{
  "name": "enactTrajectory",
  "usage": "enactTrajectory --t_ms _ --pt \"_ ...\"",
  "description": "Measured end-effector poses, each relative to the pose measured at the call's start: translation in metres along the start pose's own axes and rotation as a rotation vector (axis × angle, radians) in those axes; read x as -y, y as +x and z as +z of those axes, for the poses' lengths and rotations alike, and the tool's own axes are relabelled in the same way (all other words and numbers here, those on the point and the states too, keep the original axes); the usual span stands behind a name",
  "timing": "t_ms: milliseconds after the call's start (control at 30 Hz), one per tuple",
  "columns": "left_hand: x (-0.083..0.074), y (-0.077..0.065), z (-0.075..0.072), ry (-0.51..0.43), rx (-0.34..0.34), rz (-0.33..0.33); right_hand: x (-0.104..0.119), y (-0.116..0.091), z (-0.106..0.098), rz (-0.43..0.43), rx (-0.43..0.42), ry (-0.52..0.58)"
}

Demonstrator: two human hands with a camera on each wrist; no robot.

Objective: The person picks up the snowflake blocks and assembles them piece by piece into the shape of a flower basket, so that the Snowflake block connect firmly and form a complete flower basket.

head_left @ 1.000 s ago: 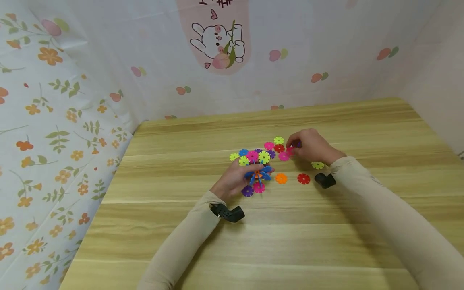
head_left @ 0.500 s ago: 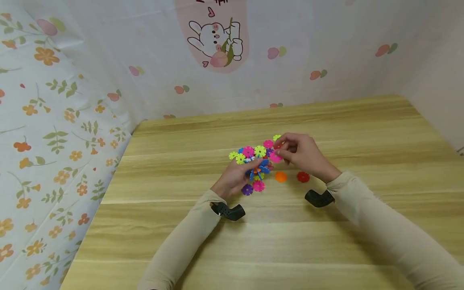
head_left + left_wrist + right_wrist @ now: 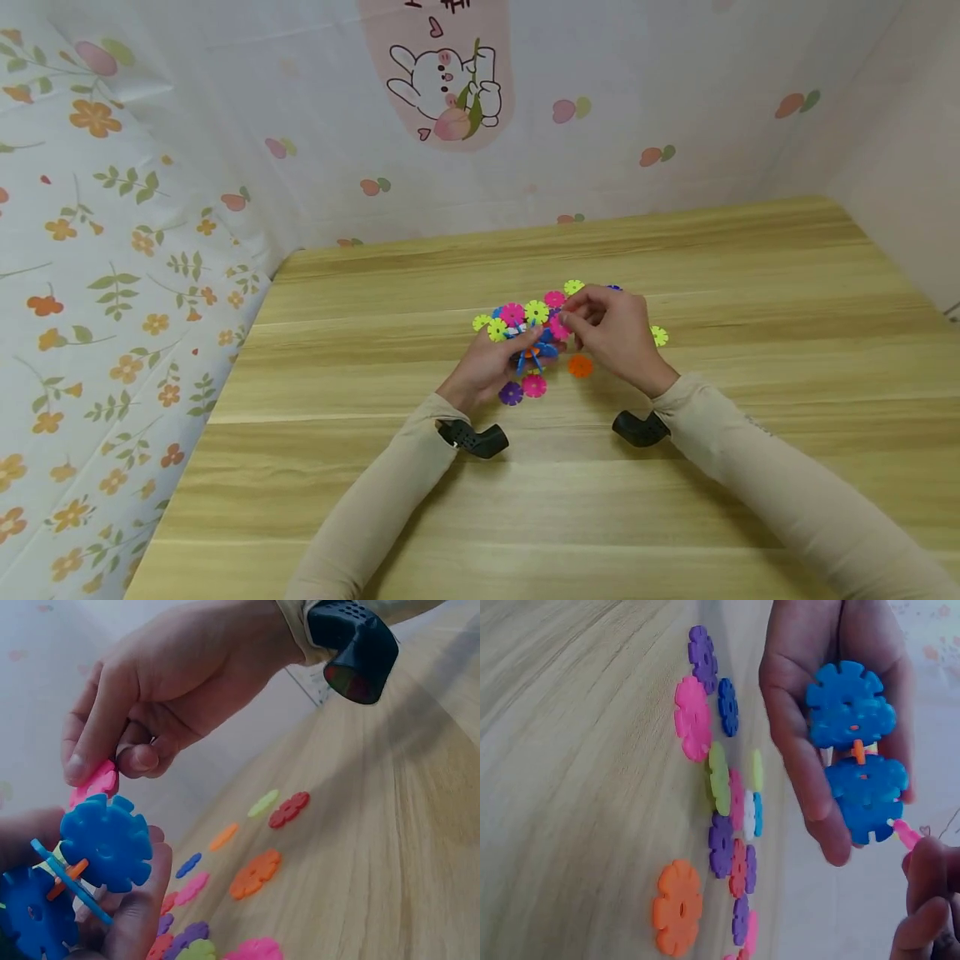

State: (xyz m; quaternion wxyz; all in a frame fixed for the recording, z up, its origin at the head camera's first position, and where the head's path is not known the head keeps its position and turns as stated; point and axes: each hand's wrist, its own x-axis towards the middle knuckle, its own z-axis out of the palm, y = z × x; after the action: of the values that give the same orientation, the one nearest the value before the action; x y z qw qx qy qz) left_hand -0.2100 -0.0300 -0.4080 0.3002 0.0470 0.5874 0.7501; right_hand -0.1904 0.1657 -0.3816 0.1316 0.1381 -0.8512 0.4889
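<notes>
My left hand holds a small assembly of plastic snowflake discs above the wooden table. In the left wrist view it shows blue discs joined through a small orange disc. Between thumb and fingers, my right hand pinches a pink snowflake disc. That pink disc meets the edge of a lower blue disc in the right wrist view. Part of it is hidden by the right fingertips. The left fingers lie behind the assembly, with the thumb across its near side.
Loose snowflake discs lie about the hands: an orange one, a purple one, a yellow-green one, a red one and several more behind. Black wrist cameras jut from both sleeves. A patterned cloth hangs behind the table.
My right hand has moved left from the loose discs with the pink disc, bringing it up to the blue assembly. The left hand has stayed nearly in place, still holding the assembly.
</notes>
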Motion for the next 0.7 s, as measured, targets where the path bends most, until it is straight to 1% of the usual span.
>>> enactTrajectory --t_ms 167,300,400,500,600,700 --pt "-0.002 0.0 0.001 0.001 0.024 0.015 0.002 0.001 0.001 0.001 -0.098 0.038" --pt "-0.003 0.0 0.004 -0.029 0.02 0.039 0.002 -0.002 0.006 -0.01 -0.113 0.031" --pt "-0.003 0.0 0.005 -0.032 -0.007 0.052 0.004 -0.004 0.011 -0.021 -0.109 0.018" --pt "-0.002 -0.001 0.005 0.0 -0.055 0.044 0.005 -0.003 0.012 -0.024 -0.078 0.016" --pt "0.0 -0.002 0.004 0.039 -0.09 0.042 0.005 -0.002 0.011 -0.029 -0.008 0.016" --pt "0.002 -0.003 0.005 0.051 -0.082 0.038 0.005 -0.001 0.008 -0.023 0.059 0.0"
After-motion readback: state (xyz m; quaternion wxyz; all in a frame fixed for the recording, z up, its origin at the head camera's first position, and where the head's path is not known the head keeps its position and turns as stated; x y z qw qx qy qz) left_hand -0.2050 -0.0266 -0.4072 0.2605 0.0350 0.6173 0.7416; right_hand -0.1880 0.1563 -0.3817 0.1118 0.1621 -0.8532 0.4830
